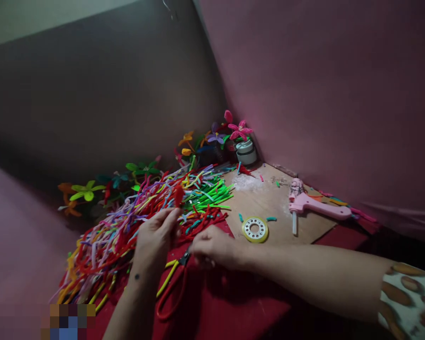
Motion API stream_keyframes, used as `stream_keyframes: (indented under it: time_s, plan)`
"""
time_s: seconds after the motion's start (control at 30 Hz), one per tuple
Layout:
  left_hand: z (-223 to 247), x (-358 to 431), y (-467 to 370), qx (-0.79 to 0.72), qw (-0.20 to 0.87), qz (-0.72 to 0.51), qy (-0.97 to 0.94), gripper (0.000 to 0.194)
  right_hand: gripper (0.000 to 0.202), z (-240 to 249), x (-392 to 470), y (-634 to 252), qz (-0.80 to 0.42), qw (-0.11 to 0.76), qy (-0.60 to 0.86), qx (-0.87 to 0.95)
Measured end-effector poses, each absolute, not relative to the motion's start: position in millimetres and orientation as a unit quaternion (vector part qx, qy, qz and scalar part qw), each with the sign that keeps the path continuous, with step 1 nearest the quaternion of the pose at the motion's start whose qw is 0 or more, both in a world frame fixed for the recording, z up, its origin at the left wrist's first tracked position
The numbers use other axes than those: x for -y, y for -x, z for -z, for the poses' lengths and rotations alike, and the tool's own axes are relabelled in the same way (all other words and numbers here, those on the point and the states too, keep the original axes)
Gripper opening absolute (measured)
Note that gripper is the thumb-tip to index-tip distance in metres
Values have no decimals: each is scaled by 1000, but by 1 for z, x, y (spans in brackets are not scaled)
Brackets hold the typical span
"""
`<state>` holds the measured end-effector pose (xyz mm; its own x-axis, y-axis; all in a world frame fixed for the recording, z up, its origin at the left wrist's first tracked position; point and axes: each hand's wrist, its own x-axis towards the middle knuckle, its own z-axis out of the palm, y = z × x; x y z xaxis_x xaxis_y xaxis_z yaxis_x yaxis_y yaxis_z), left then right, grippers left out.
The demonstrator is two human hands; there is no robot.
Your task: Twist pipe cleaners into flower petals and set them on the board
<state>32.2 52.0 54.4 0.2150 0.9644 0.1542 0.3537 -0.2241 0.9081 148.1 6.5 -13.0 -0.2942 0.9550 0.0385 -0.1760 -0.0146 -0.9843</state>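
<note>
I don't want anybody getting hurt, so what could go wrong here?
The red-handled tool lies with its dark head by the right hand, and might nick it. The pink glue gun lies just beyond the right forearm; if hot, it could burn. The red fuzzy piece pinched in the left hand might slip into the jumbled fuzzy stems.

A strip of bare board (279,203) gives passage between tape (245,230) and glue gun (310,204), right; piled stems (127,226) block the left, a wall (326,108) the far right.
</note>
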Motion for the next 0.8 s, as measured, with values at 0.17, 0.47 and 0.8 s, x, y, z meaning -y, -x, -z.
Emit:
stream_keyframes:
  time_s: [0.17, 0.47, 0.8]
  plan:
    - [-42, -70, -101, -386, 348, -247, -818, 34, 18, 21, 16, -139, -485, 374, 276, 741]
    - [-37, -81, -97, -401, 139, -301, -854, 13, 16, 23, 15, -140, -437, 360, 298, 768]
    - [-33, -104, 10, -596, 48, -353, -720, 20, 17, 21, 23, -138, -337, 352, 320, 812]
